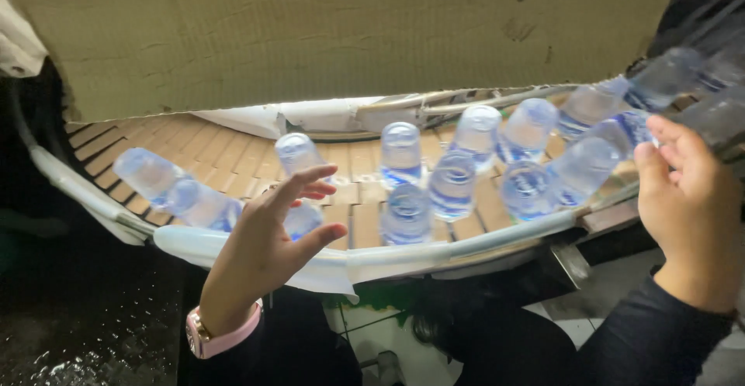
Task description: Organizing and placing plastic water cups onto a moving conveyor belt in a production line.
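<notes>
Curving belt: slatted conveyor (233, 153) ran left to right beneath a cardboard sheet (310, 29).
Bottles: clear water bottles (452, 184) stood upright, clustered between both hands.
Left hand (268, 238): open, fingers spread, nearest bottle (299, 157) just beyond its fingertips.
Right hand (687, 200): open, empty, beside the right-end bottle (582, 169).
Wrist: pink watch (221, 335).

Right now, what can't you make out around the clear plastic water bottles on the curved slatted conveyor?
- Head view: far conveyor side, hidden behind brown cardboard sheet.
- Bottles at upper right: motion-blurred, cut off by the frame edge.
- Bottle behind the left hand: mostly covered.
- Right hand: palm side unseen.
</notes>
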